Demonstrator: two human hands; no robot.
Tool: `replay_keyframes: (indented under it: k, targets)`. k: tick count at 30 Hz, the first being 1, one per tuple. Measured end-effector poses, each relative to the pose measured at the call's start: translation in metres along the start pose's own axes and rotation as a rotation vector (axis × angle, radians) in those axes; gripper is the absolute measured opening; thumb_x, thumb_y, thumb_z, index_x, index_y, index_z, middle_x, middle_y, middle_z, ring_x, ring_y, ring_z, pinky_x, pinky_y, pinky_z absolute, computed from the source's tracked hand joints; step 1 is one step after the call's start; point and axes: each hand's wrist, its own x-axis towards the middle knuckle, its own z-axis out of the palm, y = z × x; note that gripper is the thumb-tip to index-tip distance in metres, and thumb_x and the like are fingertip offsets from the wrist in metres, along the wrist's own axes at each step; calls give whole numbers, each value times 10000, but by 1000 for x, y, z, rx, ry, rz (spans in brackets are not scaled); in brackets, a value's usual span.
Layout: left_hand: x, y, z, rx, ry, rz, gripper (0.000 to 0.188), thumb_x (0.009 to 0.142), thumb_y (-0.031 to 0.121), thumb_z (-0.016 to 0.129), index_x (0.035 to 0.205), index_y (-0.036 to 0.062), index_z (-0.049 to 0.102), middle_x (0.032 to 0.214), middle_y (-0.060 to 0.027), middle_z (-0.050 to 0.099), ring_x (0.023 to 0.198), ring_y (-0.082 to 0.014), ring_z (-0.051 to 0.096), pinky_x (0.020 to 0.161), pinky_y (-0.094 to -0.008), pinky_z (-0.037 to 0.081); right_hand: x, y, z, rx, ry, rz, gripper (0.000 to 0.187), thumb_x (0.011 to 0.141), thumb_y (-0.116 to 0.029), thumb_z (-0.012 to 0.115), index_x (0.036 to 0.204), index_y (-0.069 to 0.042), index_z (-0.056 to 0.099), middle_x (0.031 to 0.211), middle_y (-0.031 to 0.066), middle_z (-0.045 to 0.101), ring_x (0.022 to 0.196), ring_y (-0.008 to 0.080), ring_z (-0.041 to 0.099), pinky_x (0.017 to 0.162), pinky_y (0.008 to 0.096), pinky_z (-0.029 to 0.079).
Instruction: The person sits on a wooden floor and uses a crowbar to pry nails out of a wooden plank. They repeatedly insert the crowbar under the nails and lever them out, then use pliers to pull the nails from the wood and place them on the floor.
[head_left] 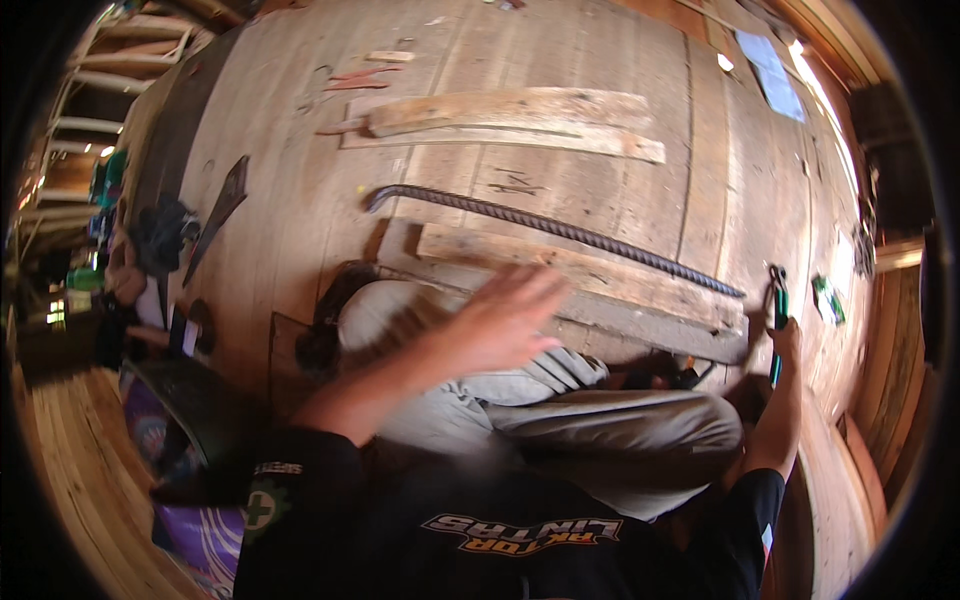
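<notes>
My left hand (515,315), blurred by motion, reaches over my bent leg with its fingers stretched out and nothing in them. Just beyond it lies a narrow pale plank (590,275) on top of a thicker grey timber (680,335). At the right, my right hand (787,338) is closed around the green handles of a pair of pliers (780,295), whose dark head points away from me. A ribbed steel bar (560,228) with a bent left end lies beyond the plank, its right end near the plank's far edge.
Two rough boards (510,110) lie farther off, past several loose nails (515,183). A dark blade (218,212) is on the left. Red strips (365,76) and a wood block (390,56) lie far off. A blue cloth (770,75) and green packet (828,300) are on the right.
</notes>
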Motion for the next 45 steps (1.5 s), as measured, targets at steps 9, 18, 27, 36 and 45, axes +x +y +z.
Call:
replay_keyframes:
  k: [9,18,27,36,45]
  targets:
    - [72,8,83,-17,177,-121,703,831,254,684,1375,-51,361,1434,-256,321,1363,-407,284,1123,-560,221,29,-104,-45,246,198,-422,333,856,-166,648,1158,-35,597,1023,178,641,921,307,636,802,380,491]
    - [88,-14,92,-16,274,-123,552,777,176,742,1224,-20,485,1201,-161,511,1203,-318,455,1074,-530,297,-45,-371,-33,199,-463,-883,413,717,-156,756,1108,-70,654,1037,151,674,951,297,654,813,396,517]
    - [78,-14,102,-62,362,-167,393,802,33,603,1181,-13,514,1212,-170,509,1213,-316,449,1068,-565,289,-65,-401,-29,28,-210,-928,237,743,-161,667,958,-62,680,889,195,674,862,364,656,760,439,522]
    - [77,-18,92,-16,381,-176,403,784,63,635,1172,2,544,1155,-153,538,1168,-299,477,1049,-558,285,-55,-432,-116,-146,172,-936,318,779,-354,733,855,-79,592,792,124,657,706,315,655,639,423,524]
    - [65,-47,-10,-81,1131,-69,838,736,309,793,1375,-29,369,1350,-247,436,1249,-400,417,1071,-481,303,-144,-475,-348,-580,535,-901,120,786,-185,691,847,-82,675,729,117,655,700,288,667,627,422,542]
